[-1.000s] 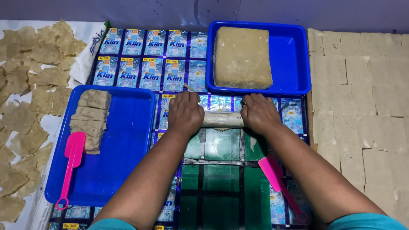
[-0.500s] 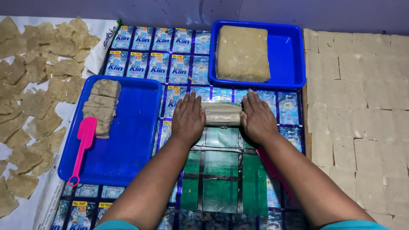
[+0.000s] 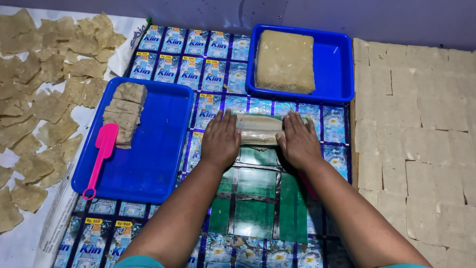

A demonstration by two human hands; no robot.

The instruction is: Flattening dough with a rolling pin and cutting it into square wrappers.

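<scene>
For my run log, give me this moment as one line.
left hand: flat on roller end | right hand: flat on other end | roller: on sachet-pattern mat | dough block: in blue tray

A blue tray (image 3: 163,144) lay at the left, holding a row of tan dough pieces (image 3: 124,111) and a pink spatula (image 3: 101,154). A second blue tray (image 3: 337,64) farther back held a large tan dough block (image 3: 285,60). Thin ragged sheets (image 3: 44,99) lay spread at far left, and pale cut squares (image 3: 421,139) covered the right.
</scene>
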